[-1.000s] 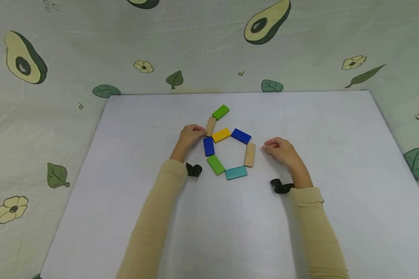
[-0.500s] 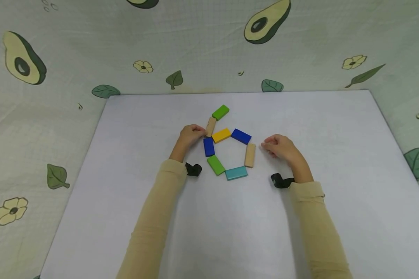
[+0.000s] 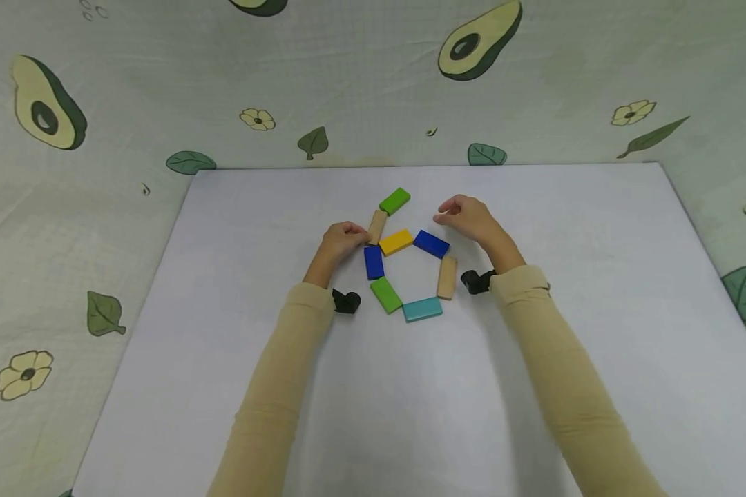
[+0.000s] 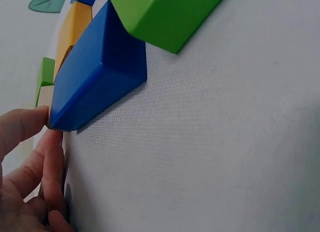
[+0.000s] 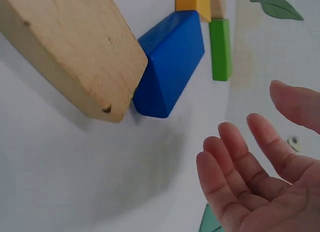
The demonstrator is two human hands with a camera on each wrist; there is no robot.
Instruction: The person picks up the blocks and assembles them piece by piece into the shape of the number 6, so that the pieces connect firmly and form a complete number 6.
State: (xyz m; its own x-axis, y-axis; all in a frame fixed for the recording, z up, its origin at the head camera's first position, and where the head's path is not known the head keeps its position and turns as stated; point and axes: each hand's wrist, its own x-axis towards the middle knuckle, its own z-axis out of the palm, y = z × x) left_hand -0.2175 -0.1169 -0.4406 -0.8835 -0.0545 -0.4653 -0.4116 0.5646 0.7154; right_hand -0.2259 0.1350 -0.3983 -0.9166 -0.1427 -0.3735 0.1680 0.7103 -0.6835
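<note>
Rectangular toy blocks lie on a white tabletop. My left hand is at the near end of a plain wooden block; in the left wrist view, thumb and forefinger pinch that block's end beside a blue block. A green block meets the wooden block's far end. My right hand hovers right of this green block, holding nothing, its fingers loosely bent and apart from the thumb. Nearest below it are a second blue block and another wooden block.
A yellow block, a second green block and a teal block complete a rough ring with the blue and right-hand wooden blocks. Black wrist cameras stick out at both cuffs. A cloth with avocado print surrounds the tabletop.
My right hand has moved from right of the ring, up and to the left, toward the far green block. The left hand and the blocks have stayed put.
</note>
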